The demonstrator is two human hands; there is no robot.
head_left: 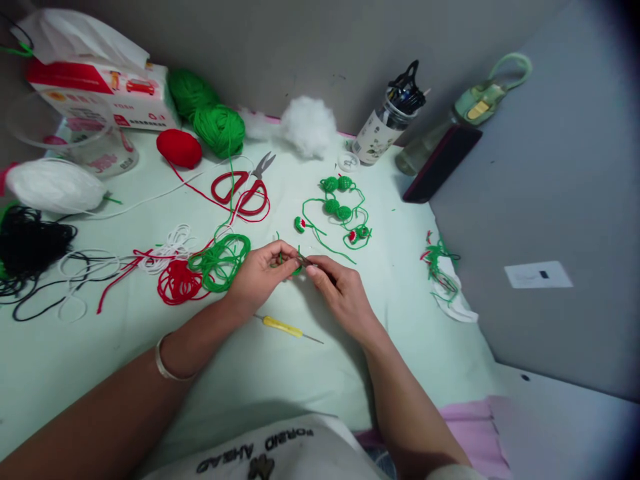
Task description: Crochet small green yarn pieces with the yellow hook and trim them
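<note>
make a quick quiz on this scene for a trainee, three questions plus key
1. True or false: the yellow-handled tool lies on the table, held by neither the left hand nor the right hand.
2. Which is right beside the labelled jar? a) tissue box b) white fluff c) black yarn
3. Which wrist wears the bracelet?

Key: 1 true; 2 b; 3 left

A pale green cloth (450,360) covers the worktop (215,373). Directly on it lie red-handled scissors (258,177), a yellow-handled hook (283,326), small green crocheted balls (331,206), and loose heaps of yarn (219,265) — green, red, white, black. Towards the back stand a tissue box (145,100), a pen jar (375,137) and a bottle (423,148) — white stuffing (310,127) between box and jar.
</note>
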